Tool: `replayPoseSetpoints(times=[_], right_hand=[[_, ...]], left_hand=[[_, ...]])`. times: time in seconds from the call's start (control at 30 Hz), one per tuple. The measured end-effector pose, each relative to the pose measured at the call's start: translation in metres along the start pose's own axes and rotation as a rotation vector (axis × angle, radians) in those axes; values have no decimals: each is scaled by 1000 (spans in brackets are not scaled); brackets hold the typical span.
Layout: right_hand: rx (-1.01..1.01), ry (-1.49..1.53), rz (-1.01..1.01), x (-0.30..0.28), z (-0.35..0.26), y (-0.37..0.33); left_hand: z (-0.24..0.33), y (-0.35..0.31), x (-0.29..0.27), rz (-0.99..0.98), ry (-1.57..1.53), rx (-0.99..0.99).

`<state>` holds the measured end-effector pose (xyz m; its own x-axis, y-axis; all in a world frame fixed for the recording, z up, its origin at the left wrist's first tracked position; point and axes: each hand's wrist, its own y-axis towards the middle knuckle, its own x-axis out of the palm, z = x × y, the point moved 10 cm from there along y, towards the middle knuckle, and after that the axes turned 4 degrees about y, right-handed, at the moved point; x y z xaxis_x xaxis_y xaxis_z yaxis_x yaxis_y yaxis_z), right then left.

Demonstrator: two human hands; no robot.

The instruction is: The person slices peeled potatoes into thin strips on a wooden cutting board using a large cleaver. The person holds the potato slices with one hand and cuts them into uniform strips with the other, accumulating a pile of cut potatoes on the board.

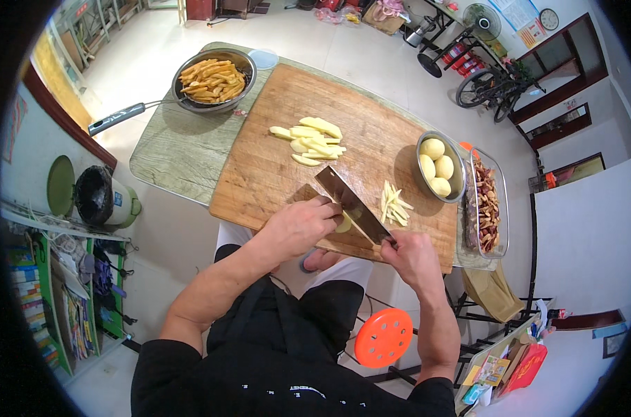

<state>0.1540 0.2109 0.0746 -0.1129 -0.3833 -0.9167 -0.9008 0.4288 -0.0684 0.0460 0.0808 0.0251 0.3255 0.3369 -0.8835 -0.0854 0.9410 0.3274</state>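
Note:
My right hand (414,258) is closed round the handle of a cleaver (357,205), whose broad dark blade slants up and left over the wooden cutting board (273,174). At the blade's near side my left hand (298,228) has its fingers bent down on a pale piece of potato (343,224), partly covered by fingers and blade. Thick potato slices (314,141) lie in a loose pile on the board's far half. Thin potato strips (395,203) are heaped right of the blade. Peeled whole potatoes (435,167) sit in a metal bowl (460,182) on the board's right side.
A metal pan (242,104) of fried strips stands at the table's far left, its handle (117,119) jutting past the edge. Right of the board is a clear dish (504,215) of brown-red pieces. An orange stool (385,338) stands below; a lined bin (96,197) is at left.

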Motion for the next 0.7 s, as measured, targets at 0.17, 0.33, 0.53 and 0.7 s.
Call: replayPoseSetpoints(times=[0.17, 0.33, 0.53, 0.7], right_hand=[[14, -27, -51, -4, -2, 4], [5, -74, -99, -5, -5, 9], [97, -87, -109, 2, -6, 13], [28, -37, -33, 11, 6, 5]], left_hand=[[-3, -1, 7, -13, -21, -11], [-2, -1, 5, -8, -36, 3], [-1, -2, 3, 123, -21, 45], [-1, -3, 4, 134, -32, 22]])
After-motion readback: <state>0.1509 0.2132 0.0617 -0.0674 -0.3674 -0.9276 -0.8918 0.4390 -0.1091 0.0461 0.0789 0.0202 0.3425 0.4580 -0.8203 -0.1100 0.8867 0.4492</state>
